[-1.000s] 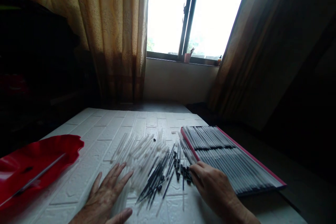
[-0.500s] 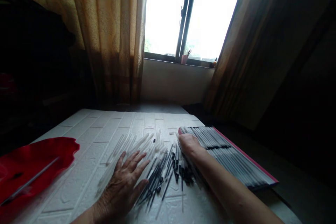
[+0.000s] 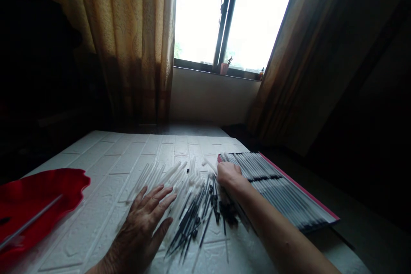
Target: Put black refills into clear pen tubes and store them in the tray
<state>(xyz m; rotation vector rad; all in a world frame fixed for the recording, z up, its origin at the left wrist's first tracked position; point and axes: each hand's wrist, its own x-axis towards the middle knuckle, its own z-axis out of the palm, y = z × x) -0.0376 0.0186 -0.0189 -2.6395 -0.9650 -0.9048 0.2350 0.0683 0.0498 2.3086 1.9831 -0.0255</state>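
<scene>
White tubes (image 3: 174, 174) lie by the spread left hand (image 3: 146, 219); whether the right hand (image 3: 230, 174) pinches, I cannot tell.

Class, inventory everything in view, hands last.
table: one, white, foreground
clear tubes: many, whitish, centre
dark rods: many, black, beside tubes
small pieces: several, black, beside rods
box: one, red-rimmed, right
packed rods: many, grey, in box
dish: one, red, left
loose rod: one, grey, in dish
window: one, bright, back
cup: one, pink, at window
wall: one, pale, below window
curtains: two, brownish, flanking window
left hand: one, by clear tubes
right hand: one, at box edge
</scene>
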